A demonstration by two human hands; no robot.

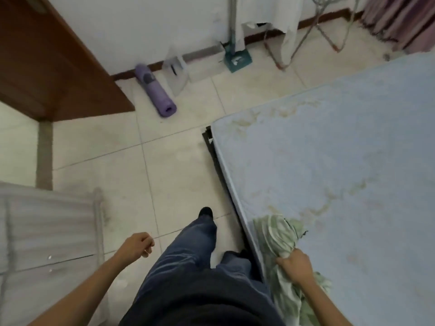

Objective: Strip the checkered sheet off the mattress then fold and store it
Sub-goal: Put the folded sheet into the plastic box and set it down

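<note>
The right hand (295, 267) is gripping a bunched section of the green-and-white checkered sheet (281, 236), with the fingers curled tightly around the gathered fabric. The sheet is lying in a crumpled heap at the near corner of the mattress (341, 161), partly draping over the mattress edge toward the floor beside the person's right leg. The rest of the light blue mattress surface is lying bare, showing yellowish stains. A dark bed frame (211, 149) is protruding slightly under the mattress edge.

The left hand (136, 247) is hanging apart from the sheet, above the tiled floor (117, 149), with its fingers curled loosely inward and holding nothing visible.

The person is standing just beside the mattress, wearing dark blue trousers (188, 255) and a dark shoe (206, 211). A rolled purple mat (155, 90) is lying on the floor against the wall, near a brown wooden door (47, 62). A teal-headed mop (237, 58) is leaning against the wall.
</note>
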